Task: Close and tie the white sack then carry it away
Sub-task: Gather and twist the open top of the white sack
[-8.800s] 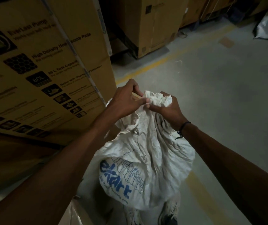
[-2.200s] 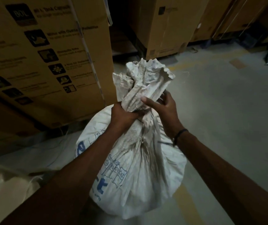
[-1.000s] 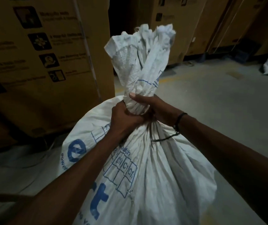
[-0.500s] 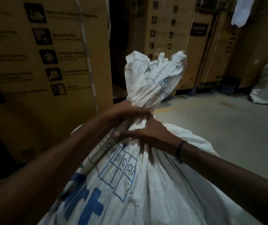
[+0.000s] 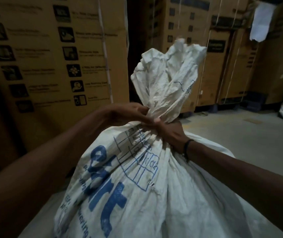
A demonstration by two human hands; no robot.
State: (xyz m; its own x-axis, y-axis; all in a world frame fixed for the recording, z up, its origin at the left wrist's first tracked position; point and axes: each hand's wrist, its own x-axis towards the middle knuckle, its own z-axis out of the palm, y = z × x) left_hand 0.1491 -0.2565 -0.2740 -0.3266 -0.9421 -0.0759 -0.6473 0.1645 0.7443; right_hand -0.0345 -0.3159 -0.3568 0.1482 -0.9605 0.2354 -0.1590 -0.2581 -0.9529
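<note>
The sack (image 5: 137,186) is seen up close, filling the lower middle of the view: white woven stuff, crinkled, with big blue lettering and a blue grid printed on it. Its mouth is bunched into a tight neck, and the loose top is fanned out above that. The neck is gripped by both hands, the left hand (image 5: 128,113) from the left, the right hand (image 5: 170,133) just below it, fingers clamped round the gathered cloth. A dark band is worn on the right wrist. Cartons (image 5: 55,66) are stacked behind, on a grey floor (image 5: 240,134).
</note>
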